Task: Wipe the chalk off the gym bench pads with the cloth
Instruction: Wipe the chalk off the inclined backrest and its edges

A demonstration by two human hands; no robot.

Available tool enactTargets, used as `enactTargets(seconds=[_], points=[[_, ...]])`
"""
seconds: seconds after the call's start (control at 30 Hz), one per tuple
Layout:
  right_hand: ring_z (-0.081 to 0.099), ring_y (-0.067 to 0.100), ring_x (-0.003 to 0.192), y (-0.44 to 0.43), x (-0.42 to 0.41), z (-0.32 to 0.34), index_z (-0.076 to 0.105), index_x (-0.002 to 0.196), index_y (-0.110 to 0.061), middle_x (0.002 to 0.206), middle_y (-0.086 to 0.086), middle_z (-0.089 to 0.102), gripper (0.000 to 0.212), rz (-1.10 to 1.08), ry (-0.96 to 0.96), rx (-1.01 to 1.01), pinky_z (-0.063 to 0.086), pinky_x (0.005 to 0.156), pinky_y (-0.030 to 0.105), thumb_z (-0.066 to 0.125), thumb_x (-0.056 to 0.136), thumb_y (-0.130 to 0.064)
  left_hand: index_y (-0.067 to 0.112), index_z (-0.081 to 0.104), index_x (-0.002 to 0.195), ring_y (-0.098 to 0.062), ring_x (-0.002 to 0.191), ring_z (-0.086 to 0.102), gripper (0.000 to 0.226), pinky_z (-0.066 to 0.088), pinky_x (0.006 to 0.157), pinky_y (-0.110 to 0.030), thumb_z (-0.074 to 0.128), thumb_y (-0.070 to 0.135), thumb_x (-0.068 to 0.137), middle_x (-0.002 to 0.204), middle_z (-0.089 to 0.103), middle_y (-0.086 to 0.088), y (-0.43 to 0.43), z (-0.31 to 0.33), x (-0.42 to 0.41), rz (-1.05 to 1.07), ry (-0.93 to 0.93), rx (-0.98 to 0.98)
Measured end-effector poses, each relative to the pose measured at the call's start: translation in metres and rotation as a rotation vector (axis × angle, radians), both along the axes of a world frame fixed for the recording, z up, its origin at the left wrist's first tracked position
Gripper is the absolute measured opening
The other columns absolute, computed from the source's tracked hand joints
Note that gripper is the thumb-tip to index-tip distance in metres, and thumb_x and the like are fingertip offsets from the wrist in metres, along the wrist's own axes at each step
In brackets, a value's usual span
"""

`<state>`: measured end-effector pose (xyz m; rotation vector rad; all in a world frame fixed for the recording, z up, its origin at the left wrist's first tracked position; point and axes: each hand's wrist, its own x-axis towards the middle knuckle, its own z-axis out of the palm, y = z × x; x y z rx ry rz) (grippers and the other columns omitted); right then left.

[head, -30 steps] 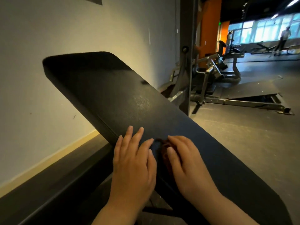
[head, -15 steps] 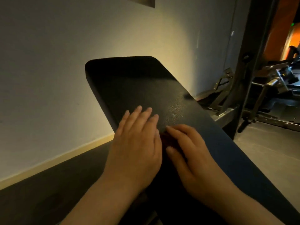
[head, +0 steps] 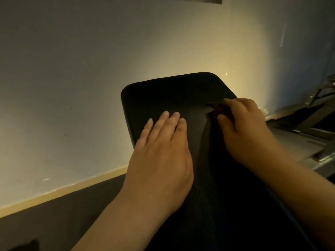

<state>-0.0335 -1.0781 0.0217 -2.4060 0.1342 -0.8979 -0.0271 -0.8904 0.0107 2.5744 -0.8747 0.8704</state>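
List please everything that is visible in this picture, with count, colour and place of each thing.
bench pad: one, black, centre, running from the bottom edge up toward the wall
cloth: one, dark red, on the pad's right side, mostly hidden under the right hand
wall: one, pale grey, behind the pad
skirting strip: one, pale yellow, along the foot of the wall
floor: one, dark, lower left
metal frame: one, grey, right edge
left hand: one, flat on the pad, fingers straight
right hand: one, fingers curled, holds the cloth
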Motion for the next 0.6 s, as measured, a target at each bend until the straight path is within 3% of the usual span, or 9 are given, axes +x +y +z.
enactTargets(seconds=[0.07,0.13,0.2,0.27,0.37,0.43,0.5,0.57,0.6], points=[[0.025,0.009,0.139,0.01,0.006,-0.001,0.031,0.153,-0.027,0.155,-0.007,0.025,0.052,-0.022,-0.013,0.043,0.019,0.1,0.017,0.046,0.104,-0.032,0.026,0.027,0.155,-0.003,0.151,0.001,0.055,0.002,0.12,-0.031,0.019,0.035,0.101,0.164,0.019,0.009,0.001,0.001,0.008,0.003,0.019,-0.008],[0.017,-0.003,0.136,0.035,-0.006,-0.005,0.023,0.155,-0.032,0.154,-0.017,0.016,0.056,0.11,-0.004,0.009,0.019,0.102,0.012,0.044,0.103,-0.033,0.025,0.031,0.152,-0.004,0.15,0.002,0.053,0.007,0.121,-0.033,0.021,0.035,0.101,0.163,0.024,0.007,0.006,0.002,0.013,0.009,0.037,-0.046],[0.009,-0.003,0.144,0.053,-0.021,-0.009,0.021,0.157,-0.034,0.154,-0.022,0.012,0.058,0.263,0.047,-0.079,0.015,0.117,0.021,0.041,0.102,-0.034,0.022,0.031,0.152,-0.009,0.151,0.008,0.052,0.012,0.125,-0.035,0.024,0.033,0.102,0.162,0.026,0.003,0.009,0.003,0.015,-0.01,0.052,-0.047],[0.004,0.002,0.151,0.048,-0.023,-0.006,0.025,0.156,-0.033,0.158,-0.021,0.017,0.057,0.336,0.097,-0.179,0.006,0.121,0.03,0.037,0.1,-0.037,0.02,0.028,0.153,-0.012,0.153,0.008,0.053,0.01,0.119,-0.038,0.026,0.03,0.101,0.164,0.024,0.001,0.011,0.003,0.015,-0.014,0.085,-0.015],[0.0,0.001,0.149,0.018,-0.003,0.007,0.028,0.155,-0.034,0.157,-0.021,0.019,0.058,0.218,0.108,-0.046,0.01,0.124,0.04,0.043,0.099,-0.035,0.018,0.017,0.156,-0.014,0.154,0.002,0.057,0.007,0.118,-0.038,0.025,0.031,0.101,0.166,0.016,-0.001,0.01,0.012,0.013,0.039,0.174,0.041],[0.005,0.009,0.151,0.014,0.014,0.024,0.033,0.154,-0.028,0.157,-0.013,0.025,0.054,0.004,0.064,0.192,0.019,0.124,0.048,0.047,0.102,-0.027,0.021,0.003,0.158,-0.013,0.153,-0.009,0.061,0.0,0.122,-0.037,0.018,0.034,0.1,0.168,0.0,0.001,0.007,0.025,0.01,0.074,0.27,0.06],[0.007,0.016,0.151,0.034,0.026,0.039,0.033,0.154,-0.022,0.157,-0.007,0.027,0.052,-0.084,0.079,0.309,0.02,0.124,0.049,0.046,0.104,-0.022,0.025,-0.022,0.154,-0.006,0.146,-0.032,0.067,-0.012,0.124,-0.035,0.001,0.042,0.093,0.162,-0.031,0.009,0.006,0.038,0.01,0.1,0.387,0.073],[0.006,0.015,0.152,0.066,0.025,0.042,0.031,0.155,-0.019,0.158,-0.005,0.025,0.052,0.045,0.111,0.209,0.014,0.126,0.046,0.042,0.104,-0.023,0.024,-0.034,0.148,-0.006,0.138,-0.044,0.07,-0.02,0.121,-0.035,-0.001,0.047,0.09,0.152,-0.048,0.01,0.011,0.049,0.004,0.121,0.478,0.165],[0.005,0.015,0.153,0.079,0.021,0.04,0.029,0.156,-0.019,0.16,-0.005,0.024,0.052,0.156,0.141,0.119,0.009,0.126,0.042,0.038,0.104,-0.026,0.023,-0.035,0.147,-0.007,0.137,-0.046,0.072,-0.022,0.12,-0.035,0.008,0.048,0.095,0.15,-0.05,0.009,0.014,0.054,0.0,0.128,0.501,0.194]])
